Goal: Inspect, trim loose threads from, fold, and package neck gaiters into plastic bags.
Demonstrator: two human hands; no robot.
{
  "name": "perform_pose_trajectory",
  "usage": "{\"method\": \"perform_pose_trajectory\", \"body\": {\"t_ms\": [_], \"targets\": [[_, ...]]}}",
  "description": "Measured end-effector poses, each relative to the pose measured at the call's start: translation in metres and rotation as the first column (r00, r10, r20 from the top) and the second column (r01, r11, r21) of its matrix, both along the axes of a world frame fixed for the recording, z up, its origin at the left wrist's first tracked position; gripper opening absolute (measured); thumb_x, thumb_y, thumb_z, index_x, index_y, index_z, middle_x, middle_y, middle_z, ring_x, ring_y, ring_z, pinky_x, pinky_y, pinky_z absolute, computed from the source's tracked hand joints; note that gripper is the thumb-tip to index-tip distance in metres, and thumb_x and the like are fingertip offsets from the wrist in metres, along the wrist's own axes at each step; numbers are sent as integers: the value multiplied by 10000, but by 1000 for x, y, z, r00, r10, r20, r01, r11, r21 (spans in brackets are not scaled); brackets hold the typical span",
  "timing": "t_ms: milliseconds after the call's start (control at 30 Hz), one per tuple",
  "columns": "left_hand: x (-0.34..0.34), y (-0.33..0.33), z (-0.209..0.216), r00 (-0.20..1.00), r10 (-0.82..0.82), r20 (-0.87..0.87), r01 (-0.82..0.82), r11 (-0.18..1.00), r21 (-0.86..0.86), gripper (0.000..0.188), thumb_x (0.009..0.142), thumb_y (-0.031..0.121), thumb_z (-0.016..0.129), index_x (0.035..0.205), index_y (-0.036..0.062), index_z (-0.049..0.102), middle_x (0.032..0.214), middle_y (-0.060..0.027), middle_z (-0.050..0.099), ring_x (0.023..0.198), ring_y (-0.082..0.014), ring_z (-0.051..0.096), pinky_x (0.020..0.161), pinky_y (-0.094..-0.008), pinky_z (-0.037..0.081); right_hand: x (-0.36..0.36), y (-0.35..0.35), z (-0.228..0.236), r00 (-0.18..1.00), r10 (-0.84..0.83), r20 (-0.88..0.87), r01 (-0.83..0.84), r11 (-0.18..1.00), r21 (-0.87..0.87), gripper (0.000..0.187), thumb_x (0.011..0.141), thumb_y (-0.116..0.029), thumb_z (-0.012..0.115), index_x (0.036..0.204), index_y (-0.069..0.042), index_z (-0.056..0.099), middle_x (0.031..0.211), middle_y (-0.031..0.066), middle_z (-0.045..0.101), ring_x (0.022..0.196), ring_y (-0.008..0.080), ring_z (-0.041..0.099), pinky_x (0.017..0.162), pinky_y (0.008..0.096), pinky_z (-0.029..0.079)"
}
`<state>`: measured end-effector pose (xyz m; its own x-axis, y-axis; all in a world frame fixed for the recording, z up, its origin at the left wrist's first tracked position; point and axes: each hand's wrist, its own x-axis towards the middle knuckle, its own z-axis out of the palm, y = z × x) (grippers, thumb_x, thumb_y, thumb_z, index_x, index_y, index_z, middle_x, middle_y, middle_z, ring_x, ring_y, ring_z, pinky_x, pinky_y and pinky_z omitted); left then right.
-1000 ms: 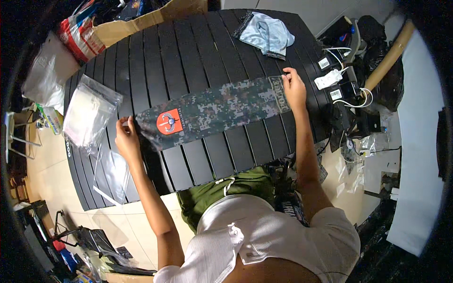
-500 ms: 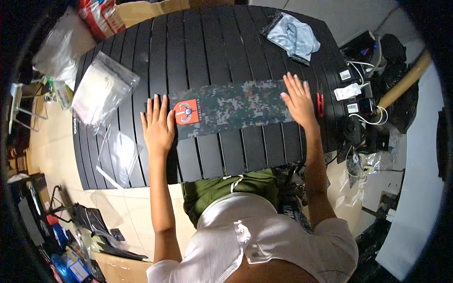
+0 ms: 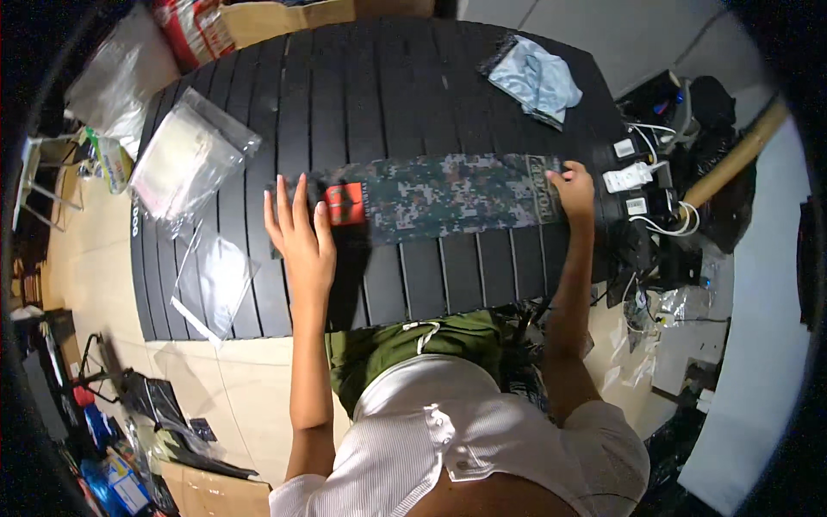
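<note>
A long strip of digital camouflage cloth (image 3: 448,194) lies flat across the black slatted table, with a red patch (image 3: 346,204) near its left end and pale lettering at its right end. My left hand (image 3: 306,246) is over the strip's left end, fingers stretched and apart, holding nothing. At the right end my right hand (image 3: 575,196) is closed with its fingers curled and thumb pointing inward. A small reddish spot shows at its fingertips; what it grips is hidden.
Clear plastic bags (image 3: 185,159) with pale contents lie on the table's left side, beside a flat clear sleeve (image 3: 215,284). A light blue cloth bundle (image 3: 536,77) sits at the far right. White plugs and cables (image 3: 629,177) crowd the right edge. A cardboard tube (image 3: 732,159) leans beyond.
My right hand has gone from flat and spread to curled at the strip's end, uncovering lettering. The red tool beside it no longer shows. My left hand has shifted slightly right.
</note>
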<state>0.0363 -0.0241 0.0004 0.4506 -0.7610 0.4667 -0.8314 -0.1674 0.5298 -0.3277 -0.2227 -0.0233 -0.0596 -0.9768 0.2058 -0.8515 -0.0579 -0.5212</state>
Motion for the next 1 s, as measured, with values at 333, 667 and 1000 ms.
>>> {"method": "perform_pose_trajectory", "body": {"t_ms": [333, 667, 1000], "targets": [[-76, -36, 22, 583, -397, -708, 361, 908, -212, 309, 924, 221, 417, 1126, 24, 542, 1153, -132, 537, 1132, -238, 460, 983, -320, 308, -7, -4, 20, 983, 116, 139, -153, 945, 290, 306, 734, -206, 668, 669, -49, 414, 563, -4, 389, 539, 77, 357, 488, 276, 316], [-153, -75, 22, -389, -178, -904, 362, 872, -328, 344, 870, 331, 530, 1082, 61, 536, 1016, -43, 571, 930, -129, 526, 828, -273, 403, 105, 102, 93, 809, 333, 485, -432, 896, 105, 308, 855, -91, 536, 1141, -43, 435, 784, 99, 639, 673, 115, 605, 588, 240, 452], [-128, -92, 145, -701, -199, -685, 324, 767, -553, 126, 852, 112, 531, 926, 14, 561, 852, -69, 626, 728, -163, 625, 660, -307, 532, 95, 163, 58, -479, -548, 686, -876, 344, -338, 1110, 676, -820, 260, 1363, 37, 102, 1403, 259, 151, 1321, 363, 132, 1055, 511, 135]]}}
